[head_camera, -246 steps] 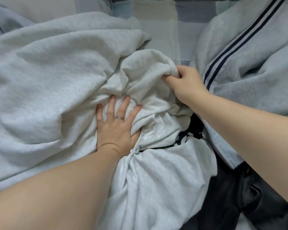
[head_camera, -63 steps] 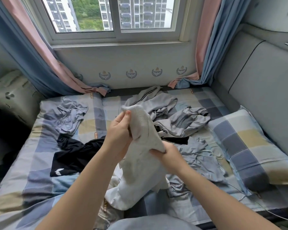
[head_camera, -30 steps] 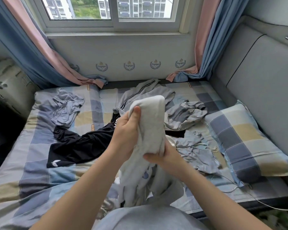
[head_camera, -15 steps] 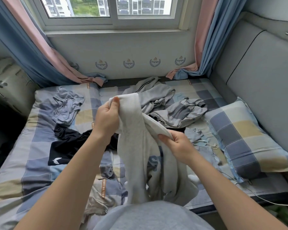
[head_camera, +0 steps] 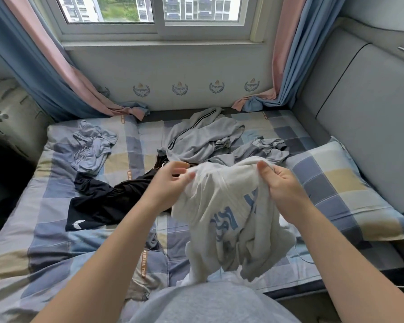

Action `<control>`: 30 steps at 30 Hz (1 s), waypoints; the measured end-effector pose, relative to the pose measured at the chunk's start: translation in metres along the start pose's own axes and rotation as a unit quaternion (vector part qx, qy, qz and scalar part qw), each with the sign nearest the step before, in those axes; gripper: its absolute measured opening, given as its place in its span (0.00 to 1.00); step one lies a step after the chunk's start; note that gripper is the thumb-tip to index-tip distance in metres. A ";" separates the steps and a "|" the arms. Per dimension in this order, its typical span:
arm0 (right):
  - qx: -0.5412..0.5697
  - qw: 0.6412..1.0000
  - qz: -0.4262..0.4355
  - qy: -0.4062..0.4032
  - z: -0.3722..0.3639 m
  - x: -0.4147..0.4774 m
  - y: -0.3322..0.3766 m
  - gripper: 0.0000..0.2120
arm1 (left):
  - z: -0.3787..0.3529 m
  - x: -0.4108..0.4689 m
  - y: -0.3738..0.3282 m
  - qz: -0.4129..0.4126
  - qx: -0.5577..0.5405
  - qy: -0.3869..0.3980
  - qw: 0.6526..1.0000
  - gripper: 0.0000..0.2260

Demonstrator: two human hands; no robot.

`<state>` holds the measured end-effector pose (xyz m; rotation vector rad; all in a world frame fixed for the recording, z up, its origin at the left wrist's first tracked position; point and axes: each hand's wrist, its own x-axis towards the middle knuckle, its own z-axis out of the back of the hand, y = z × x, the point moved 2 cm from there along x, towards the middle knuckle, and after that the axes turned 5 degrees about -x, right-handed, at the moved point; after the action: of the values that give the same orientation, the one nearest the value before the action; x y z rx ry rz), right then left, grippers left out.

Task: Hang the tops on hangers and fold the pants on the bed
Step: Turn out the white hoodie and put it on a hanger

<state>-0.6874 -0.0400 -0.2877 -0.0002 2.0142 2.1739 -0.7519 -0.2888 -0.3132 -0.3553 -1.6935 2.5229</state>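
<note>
We've got the white top up off the bed, bunched and dangling over its near edge. Our left hand pinches one end of its upper edge, and our right hand is curled tight on the other. A black garment and a grey jacket lie crumpled behind.

**Folds, hands and edges hide plenty**

The blue print on the white top is crumpled into folds and unreadable. The right hand shows only 1 thumb, with its fingers lost behind the cloth. The black garment disappears behind the left hand. The checked pillow runs off the right edge. The orange lettering on the bedsheet is too small to read.
</note>
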 end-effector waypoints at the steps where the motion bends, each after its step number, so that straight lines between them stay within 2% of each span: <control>1: 0.012 1.000 -0.001 0.000 -0.003 0.001 0.003 0.22 | -0.009 -0.005 -0.003 -0.013 0.003 0.035 0.999 0.14; 3: 0.047 0.999 -0.007 -0.015 -0.008 0.002 0.010 0.24 | -0.027 -0.015 -0.008 -0.032 0.005 0.094 0.995 0.12; 5: 0.074 0.997 -0.006 -0.015 -0.012 0.001 0.016 0.34 | -0.046 -0.027 -0.009 -0.036 -0.006 0.107 0.994 0.11; 7: 0.101 0.995 -0.002 -0.005 -0.014 0.001 0.021 0.44 | -0.062 -0.036 -0.007 -0.023 -0.011 0.101 0.995 0.15; 8: 0.116 0.993 0.001 -0.003 -0.016 -0.002 0.027 0.42 | -0.068 -0.039 -0.004 -0.012 -0.007 0.100 0.995 0.17; 11: 0.140 0.990 0.004 -0.002 -0.021 -0.007 0.039 0.30 | -0.077 -0.043 0.003 0.009 0.004 0.085 0.996 0.21; 15: 0.154 0.988 0.015 0.013 -0.024 -0.008 0.051 0.19 | -0.069 -0.039 0.007 -0.059 0.013 0.016 0.998 0.13; 17: 0.125 0.992 0.024 -0.004 -0.019 -0.005 0.054 0.24 | -0.056 -0.036 0.008 -0.080 0.021 0.010 0.997 0.11; 19: 0.081 0.996 0.031 -0.023 -0.010 0.001 0.052 0.34 | -0.042 -0.032 0.005 -0.100 0.023 0.008 0.995 0.10; 21: 0.047 0.997 0.013 -0.060 0.002 0.010 0.040 0.36 | -0.028 -0.031 0.000 -0.110 0.008 0.008 0.994 0.10; 24: 0.011 0.991 -0.046 -0.124 0.015 0.019 0.014 0.17 | -0.013 -0.030 -0.010 -0.079 -0.055 -0.011 0.995 0.17; 26: -0.033 0.990 -0.060 -0.121 0.008 0.017 0.004 0.06 | -0.006 -0.027 -0.015 -0.062 -0.122 -0.038 0.990 0.22; 28: -0.079 0.990 -0.040 -0.106 -0.005 0.011 -0.001 0.07 | -0.001 -0.025 -0.021 -0.066 -0.166 -0.051 0.983 0.32; 29: -0.100 0.991 -0.031 -0.088 -0.012 0.007 -0.003 0.08 | -0.001 -0.024 -0.022 -0.063 -0.181 -0.055 0.980 0.32; 30: -0.112 0.992 -0.024 -0.057 -0.021 0.002 -0.004 0.07 | -0.003 -0.024 -0.025 -0.057 -0.193 -0.056 0.978 0.28</control>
<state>-0.6912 -0.0598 -0.2933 0.0461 1.6834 2.3019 -0.7298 -0.2810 -0.2874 -0.1343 -2.1811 2.1615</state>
